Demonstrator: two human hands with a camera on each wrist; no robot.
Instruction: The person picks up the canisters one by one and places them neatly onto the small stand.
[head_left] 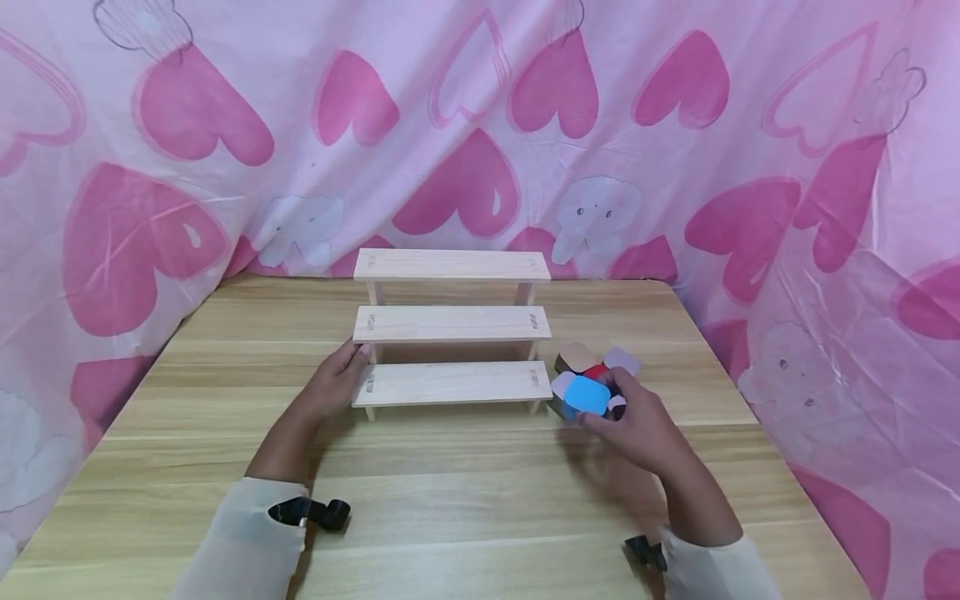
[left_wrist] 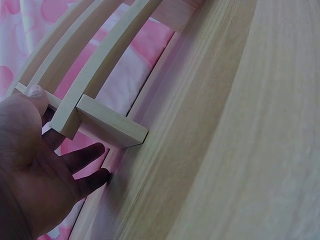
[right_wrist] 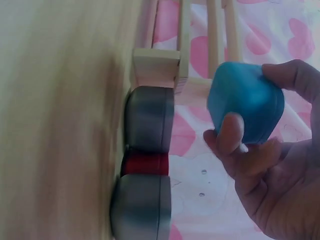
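A three-step wooden stand [head_left: 453, 323] stands on the table. My left hand [head_left: 333, 383] grips its left end; in the left wrist view the thumb lies on the stand [left_wrist: 100, 65], with two fingers extended below the lowest board. To the right of the stand, my right hand [head_left: 633, 421] holds a small blue box [head_left: 587, 395] with rounded corners. The right wrist view shows fingers and thumb around the blue box [right_wrist: 245, 100], raised above the table. Behind it sit other small boxes, one peach-topped [head_left: 577, 357], one red [head_left: 596, 372] and some lavender-topped [head_left: 622, 360], partly hidden.
In the right wrist view, two dark grey-sided boxes [right_wrist: 149, 120] stand on the table with a red box [right_wrist: 145, 163] between them. A pink curtain [head_left: 457, 183] with hearts hangs behind the wood-grain table [head_left: 450, 492]. Black straps circle both sleeved wrists.
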